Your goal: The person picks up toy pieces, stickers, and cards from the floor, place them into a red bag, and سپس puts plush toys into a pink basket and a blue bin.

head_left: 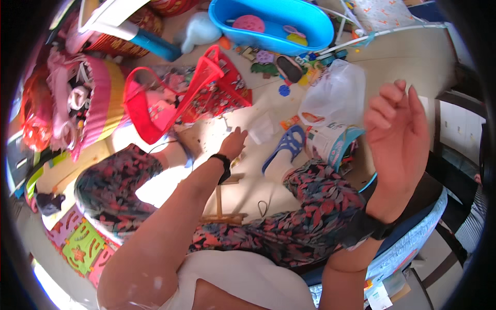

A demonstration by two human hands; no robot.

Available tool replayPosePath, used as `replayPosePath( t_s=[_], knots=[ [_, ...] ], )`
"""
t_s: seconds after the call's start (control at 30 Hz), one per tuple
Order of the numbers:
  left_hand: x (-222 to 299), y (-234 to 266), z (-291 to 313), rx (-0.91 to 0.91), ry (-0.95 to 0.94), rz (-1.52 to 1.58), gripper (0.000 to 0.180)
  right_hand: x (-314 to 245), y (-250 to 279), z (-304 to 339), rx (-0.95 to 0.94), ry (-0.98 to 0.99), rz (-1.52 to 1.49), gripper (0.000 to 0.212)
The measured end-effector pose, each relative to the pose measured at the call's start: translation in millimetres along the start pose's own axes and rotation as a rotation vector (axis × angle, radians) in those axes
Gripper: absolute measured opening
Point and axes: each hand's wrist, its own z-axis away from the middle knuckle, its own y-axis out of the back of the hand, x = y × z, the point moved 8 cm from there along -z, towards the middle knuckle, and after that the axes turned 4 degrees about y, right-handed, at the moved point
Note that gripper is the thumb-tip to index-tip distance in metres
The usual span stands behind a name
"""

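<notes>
Red floral fabric bag with red handles (230, 88): on floor (408, 59), beyond left hand (234, 144). White translucent plastic bag (338, 90): left of raised right hand (397, 129). Right fingers: parted, loosely curled. Left fingers: lowered, grip cannot be told. Small translucent plastic piece (262, 129): on floor, just right of left hand.

Pale floor (408, 51) bearing long blue plastic tub (258, 45), red floral fabric bag (232, 89), crumpled white plastic bag (338, 93), small translucent plastic piece (262, 129)
</notes>
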Motion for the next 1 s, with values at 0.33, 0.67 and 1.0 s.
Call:
replayPosePath(
  t_s=[0.33, 0.67, 1.0],
  knots=[
    [6.4, 34.6, -85.5, 0.161, 0.093, 0.367, 0.016, -10.6, 24.6, 6.1, 0.229, 0.115, -0.071, 0.021],
    [87.2, 45.1, -216.9, 0.249, -0.117, -0.041, 0.025, -2.4, 28.9, 5.6, 0.337, 0.173, -0.064, 0.019],
    [50.0, 20.0, -211.5, -0.014, 0.07, 0.593, 0.03, -8.4, 39.0, 5.2, 0.355, 0.19, -0.118, 0.021]
  ],
)
